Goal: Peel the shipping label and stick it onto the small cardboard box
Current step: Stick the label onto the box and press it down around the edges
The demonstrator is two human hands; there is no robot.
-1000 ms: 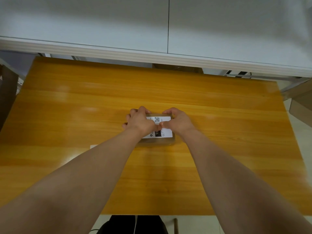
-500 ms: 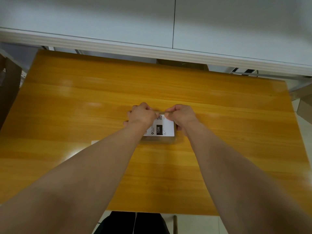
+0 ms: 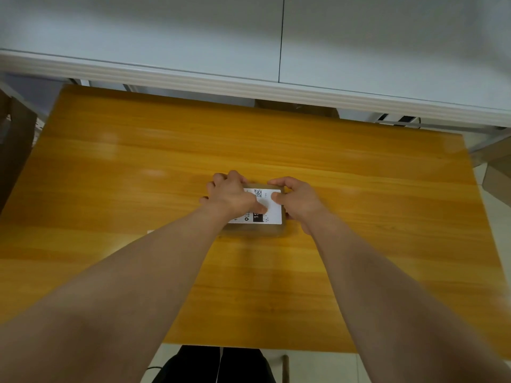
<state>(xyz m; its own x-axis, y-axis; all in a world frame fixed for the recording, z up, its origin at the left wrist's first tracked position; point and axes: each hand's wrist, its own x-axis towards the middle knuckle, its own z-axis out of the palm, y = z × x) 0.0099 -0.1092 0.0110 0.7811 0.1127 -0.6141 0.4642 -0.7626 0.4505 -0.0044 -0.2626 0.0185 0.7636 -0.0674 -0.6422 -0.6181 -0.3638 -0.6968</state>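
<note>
Room: white panelled wall [image 3: 193, 37] with a pale ledge [image 3: 249, 87], behind a glossy orange-yellow wooden table [image 3: 359, 189]; brown cardboard pieces [image 3: 16, 150] lie beyond the table's left and right edges. Item: small brown cardboard box [image 3: 253, 230] about the table's middle, with a white rectangular shipping label [image 3: 273, 214], printed with a QR code and a black block, lying flat on its top. Hands: left hand [image 3: 232, 197] and right hand [image 3: 300, 203], arms stretched forward from the near edge, each clasp one end of the box, fingers curled over its far side and thumbs pressing on the label.
</note>
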